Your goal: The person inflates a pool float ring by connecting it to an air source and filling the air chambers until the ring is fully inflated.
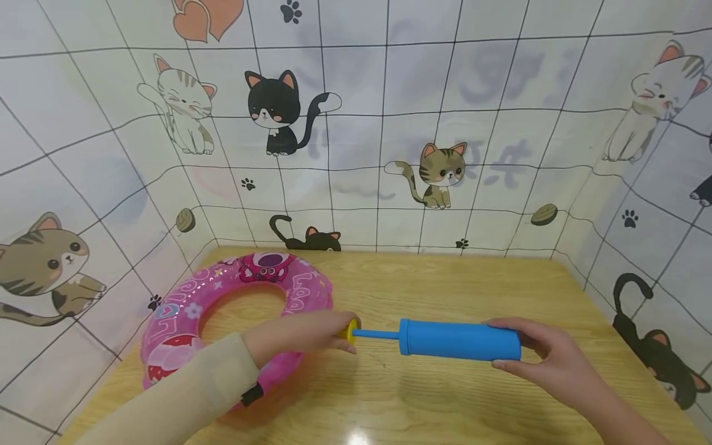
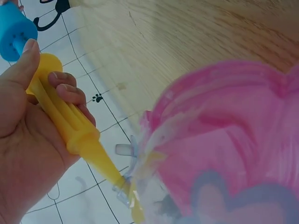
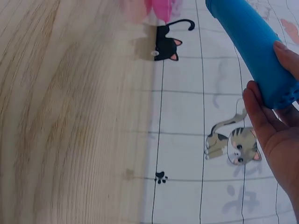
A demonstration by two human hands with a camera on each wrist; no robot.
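Observation:
A hand air pump spans the space between both hands, lying almost level above the table. My left hand (image 1: 311,330) grips its yellow nozzle piece (image 2: 70,112), with fingers curled round it. In the left wrist view the tapered nozzle tip meets a clear plastic valve (image 2: 122,189) on the pink swim ring (image 1: 311,290); how deep it sits cannot be told. My right hand (image 1: 556,355) holds the outer end of the blue barrel (image 1: 461,340) between thumb and fingers. A length of thin blue rod (image 1: 377,334) shows between barrel and yellow piece. The ring looks puffed out, with some creases.
The ring lies on the left of a wood-grain table (image 1: 445,284). Cat-printed, gridded sheeting (image 1: 356,142) stands along the back and both sides. A black patch (image 1: 252,394) sits on the ring's near edge.

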